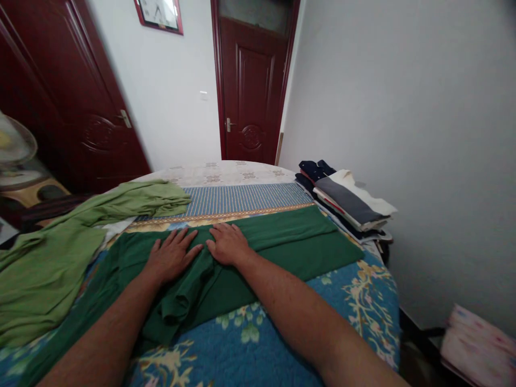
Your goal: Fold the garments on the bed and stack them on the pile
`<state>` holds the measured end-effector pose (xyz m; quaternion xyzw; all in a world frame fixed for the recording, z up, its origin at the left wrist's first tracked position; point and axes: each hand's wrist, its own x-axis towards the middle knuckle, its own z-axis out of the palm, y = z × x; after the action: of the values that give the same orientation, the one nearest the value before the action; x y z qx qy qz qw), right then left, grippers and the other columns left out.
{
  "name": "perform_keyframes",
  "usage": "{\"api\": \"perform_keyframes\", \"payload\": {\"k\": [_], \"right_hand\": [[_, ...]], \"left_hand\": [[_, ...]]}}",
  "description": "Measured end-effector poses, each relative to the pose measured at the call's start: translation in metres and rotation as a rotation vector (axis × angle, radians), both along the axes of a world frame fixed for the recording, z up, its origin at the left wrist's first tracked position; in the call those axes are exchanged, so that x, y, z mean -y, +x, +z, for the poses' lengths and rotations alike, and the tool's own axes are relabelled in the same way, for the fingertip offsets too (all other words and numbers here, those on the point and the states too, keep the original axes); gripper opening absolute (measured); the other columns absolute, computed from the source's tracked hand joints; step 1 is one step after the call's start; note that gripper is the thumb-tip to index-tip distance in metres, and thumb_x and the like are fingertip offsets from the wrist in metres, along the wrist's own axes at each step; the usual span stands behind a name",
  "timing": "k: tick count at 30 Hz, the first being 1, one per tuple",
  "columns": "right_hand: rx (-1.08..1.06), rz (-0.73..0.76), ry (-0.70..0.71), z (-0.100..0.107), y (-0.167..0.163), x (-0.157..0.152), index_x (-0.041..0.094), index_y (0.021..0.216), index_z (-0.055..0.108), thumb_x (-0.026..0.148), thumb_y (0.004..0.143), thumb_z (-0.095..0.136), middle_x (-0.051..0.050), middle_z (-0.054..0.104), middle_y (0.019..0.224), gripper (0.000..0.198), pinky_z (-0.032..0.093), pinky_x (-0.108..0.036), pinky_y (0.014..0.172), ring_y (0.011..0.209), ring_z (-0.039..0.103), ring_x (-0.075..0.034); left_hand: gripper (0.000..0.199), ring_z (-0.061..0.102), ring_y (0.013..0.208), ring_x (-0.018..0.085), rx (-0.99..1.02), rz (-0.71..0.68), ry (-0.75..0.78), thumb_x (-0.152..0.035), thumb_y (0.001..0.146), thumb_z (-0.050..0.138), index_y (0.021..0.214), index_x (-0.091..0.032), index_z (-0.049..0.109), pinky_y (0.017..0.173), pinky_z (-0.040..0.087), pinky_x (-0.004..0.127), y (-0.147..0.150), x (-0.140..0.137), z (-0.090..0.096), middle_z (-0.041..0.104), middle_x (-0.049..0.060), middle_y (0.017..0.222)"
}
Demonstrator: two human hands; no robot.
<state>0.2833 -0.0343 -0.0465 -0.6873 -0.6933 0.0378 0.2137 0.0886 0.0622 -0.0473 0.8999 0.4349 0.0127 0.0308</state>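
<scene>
A dark green garment (290,236) lies spread across the table, its right part flat and folded over lengthwise. My left hand (171,255) rests on it palm down with the fingers spread. Just to the right, my right hand (228,243) also lies on the cloth, palm down, fingers closer together and slightly bent. Between and below the hands the fabric is bunched, with a rolled sleeve-like end toward me. A light green garment (52,269) lies loosely crumpled to the left, beside the dark green one.
A stack of folded clothes (350,201) stands at the table's right edge by the wall. Under the garments is a blue floral quilted cover (242,349), with a patterned white tablecloth (226,173) at the far end. A fan (16,142) stands at left; a pink item (479,344) is low right.
</scene>
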Motion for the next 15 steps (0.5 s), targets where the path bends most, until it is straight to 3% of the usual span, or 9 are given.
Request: {"api": "perform_keyframes", "payload": {"k": [8, 11, 15], "right_hand": [[-0.034, -0.128, -0.077, 0.004, 0.033, 0.022, 0.015, 0.161, 0.047, 0.065, 0.107, 0.037, -0.014, 0.038, 0.173, 0.075, 0.019, -0.061, 0.131, 0.162, 0.03, -0.032], [-0.002, -0.187, -0.117, 0.005, 0.059, 0.034, 0.017, 0.165, 0.044, 0.063, 0.108, 0.036, -0.012, 0.034, 0.176, 0.074, 0.016, -0.058, 0.133, 0.163, 0.027, -0.031], [0.044, -0.288, -0.157, 0.006, 0.102, 0.054, 0.02, 0.166, 0.041, 0.062, 0.108, 0.038, -0.012, 0.032, 0.177, 0.072, 0.015, -0.056, 0.133, 0.164, 0.025, -0.03]], "left_hand": [[0.085, 0.021, 0.163, 0.05, 0.052, 0.19, -0.002, -0.074, 0.098, 0.03, 0.17, -0.029, 0.038, 0.121, 0.018, 0.08, -0.022, -0.021, -0.004, 0.026, 0.017, 0.179], [0.089, 0.022, 0.162, 0.05, 0.038, 0.266, 0.006, -0.077, 0.097, 0.03, 0.171, -0.027, 0.037, 0.123, 0.018, 0.077, -0.033, -0.028, -0.006, 0.025, 0.019, 0.179], [0.098, 0.028, 0.161, 0.049, -0.02, 0.351, 0.049, -0.08, 0.096, 0.027, 0.17, -0.017, 0.037, 0.125, 0.023, 0.066, -0.044, -0.036, -0.009, 0.026, 0.027, 0.176]]}}
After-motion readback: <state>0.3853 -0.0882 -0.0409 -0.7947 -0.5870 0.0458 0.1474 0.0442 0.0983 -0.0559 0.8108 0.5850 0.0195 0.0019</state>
